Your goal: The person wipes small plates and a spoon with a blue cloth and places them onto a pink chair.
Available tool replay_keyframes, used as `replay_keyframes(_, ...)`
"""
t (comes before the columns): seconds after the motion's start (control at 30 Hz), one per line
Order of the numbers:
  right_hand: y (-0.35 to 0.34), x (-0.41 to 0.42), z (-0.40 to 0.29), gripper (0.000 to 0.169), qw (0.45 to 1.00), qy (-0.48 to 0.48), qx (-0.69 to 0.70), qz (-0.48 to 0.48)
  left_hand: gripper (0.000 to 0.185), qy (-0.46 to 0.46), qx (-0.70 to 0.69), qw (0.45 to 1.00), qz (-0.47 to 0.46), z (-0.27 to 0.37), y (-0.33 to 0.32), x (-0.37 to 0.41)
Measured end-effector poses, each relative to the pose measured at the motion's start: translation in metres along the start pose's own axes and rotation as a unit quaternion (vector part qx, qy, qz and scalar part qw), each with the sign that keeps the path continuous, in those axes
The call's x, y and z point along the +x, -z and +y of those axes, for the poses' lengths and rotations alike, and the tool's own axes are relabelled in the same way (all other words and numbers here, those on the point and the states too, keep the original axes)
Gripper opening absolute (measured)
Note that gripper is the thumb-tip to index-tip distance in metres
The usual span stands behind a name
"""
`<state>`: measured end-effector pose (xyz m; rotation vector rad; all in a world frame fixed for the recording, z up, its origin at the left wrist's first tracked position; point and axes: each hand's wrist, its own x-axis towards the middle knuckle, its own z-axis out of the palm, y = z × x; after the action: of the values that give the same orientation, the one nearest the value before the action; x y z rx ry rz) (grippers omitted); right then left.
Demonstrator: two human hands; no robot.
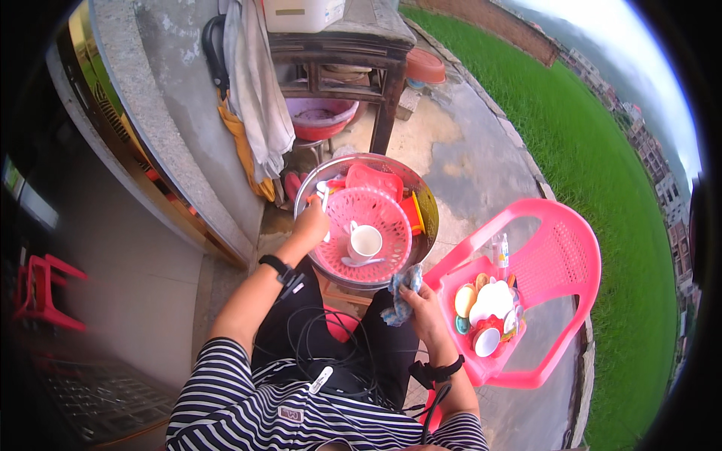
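Note:
My left hand (312, 225) is at the left edge of a pink plastic colander (389, 211), with a slim white utensil at its fingers; its exact kind and the grip on it are unclear. Inside the colander are a white cup (365, 242) and a pale spoon (362, 262). The colander rests in a large round metal basin (431, 217), above a red plastic item (375, 181) and a yellow-and-orange item (416, 214). My right hand (426, 307) holds a crumpled blue-and-white cloth (401, 296) near the basin's lower right rim.
On my right, a pink plastic armchair (569, 242) bears white dishes (492, 301), a small bowl (487, 342) and a clear bottle (500, 251). Ahead stands a dark wooden table (389, 84), with basins (321, 115) beneath. Cloths (256, 90) hang by the wall. Black cables (333, 338) cross my lap.

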<state>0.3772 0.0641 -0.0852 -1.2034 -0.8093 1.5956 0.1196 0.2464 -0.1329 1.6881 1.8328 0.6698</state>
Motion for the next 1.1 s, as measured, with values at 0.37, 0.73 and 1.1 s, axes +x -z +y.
replay_keyframes(0.37, -0.053, -0.019, -0.02, 0.032, 0.892, 0.277, -0.358, 0.004, 0.036, 0.141, -0.59, 0.635, -0.478, 0.02, 0.01, -0.099)
replay_keyframes(0.73, -0.079, -0.027, -0.019, 0.009, 0.714, 0.364, -0.597, 0.041, 0.046, 0.209, -0.665, 0.582, -0.418, 0.069, 0.003, -0.132)
replay_keyframes(1.1, -0.079, -0.041, -0.044, 0.026, 0.726, 0.41, -0.551, -0.026, 0.072, 0.039, -0.525, 0.756, -0.388, 0.088, 0.029, -0.158)
